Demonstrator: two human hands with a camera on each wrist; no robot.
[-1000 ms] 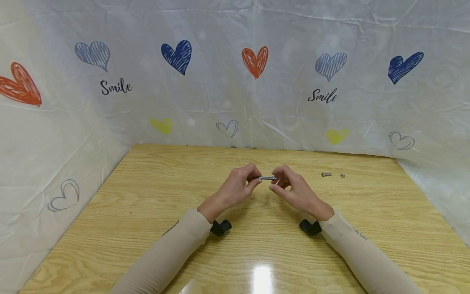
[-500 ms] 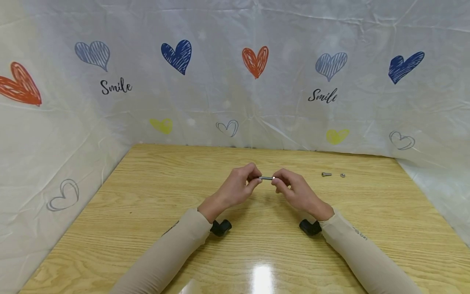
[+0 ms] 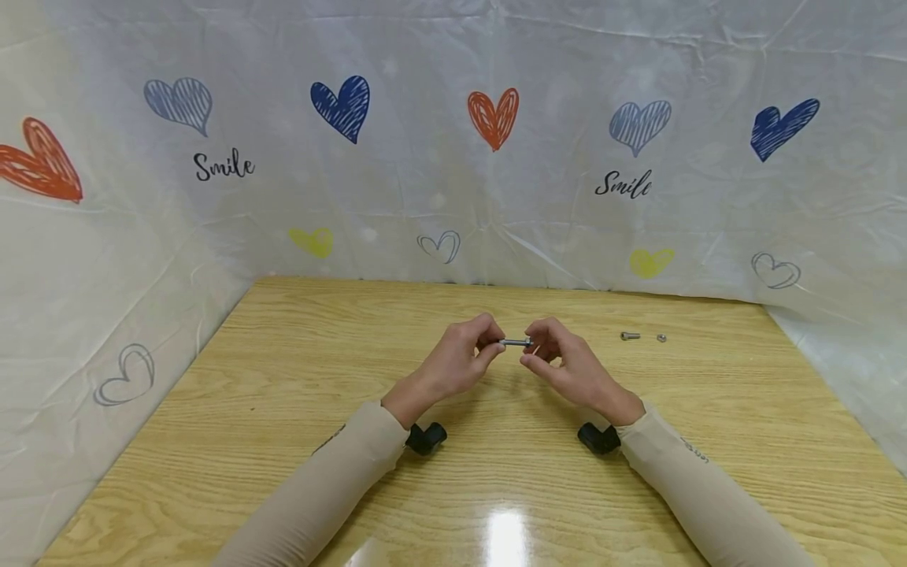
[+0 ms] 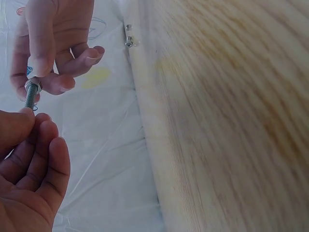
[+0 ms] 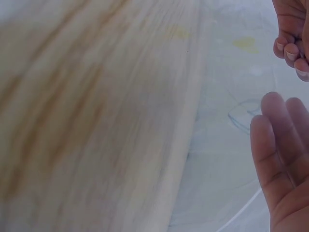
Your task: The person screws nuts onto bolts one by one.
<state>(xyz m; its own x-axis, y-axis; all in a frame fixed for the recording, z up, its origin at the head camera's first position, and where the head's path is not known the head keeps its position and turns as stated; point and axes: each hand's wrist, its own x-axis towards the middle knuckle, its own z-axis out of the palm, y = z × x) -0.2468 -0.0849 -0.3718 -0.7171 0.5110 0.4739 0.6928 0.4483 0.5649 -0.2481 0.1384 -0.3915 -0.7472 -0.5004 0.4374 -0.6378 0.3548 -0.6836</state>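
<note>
In the head view, my left hand (image 3: 464, 358) pinches one end of a steel bolt (image 3: 513, 342) between thumb and fingertips, above the table. The bolt lies level, and its head is hidden in that grip. A hex nut (image 4: 34, 85) sits on the threaded end. Around the nut, my right hand (image 3: 570, 366) has its thumb and index finger spread apart; the thumb is clear of the nut. Whether the index finger touches it I cannot tell. The right wrist view shows part of the right hand (image 5: 285, 154) with extended fingers; the bolt is out of sight there.
To the right on the wooden table (image 3: 340, 339) lie a short socket-head bolt (image 3: 630, 336) and a loose nut (image 3: 661, 338). Behind the table hangs a white sheet (image 3: 397, 189) printed with hearts. Black wrist mounts (image 3: 427, 439) sit below both wrists.
Half a second ago the right thumb and fingers were closed on the nut; now they are parted, much as a second ago. The left hand and bolt stay in place.
</note>
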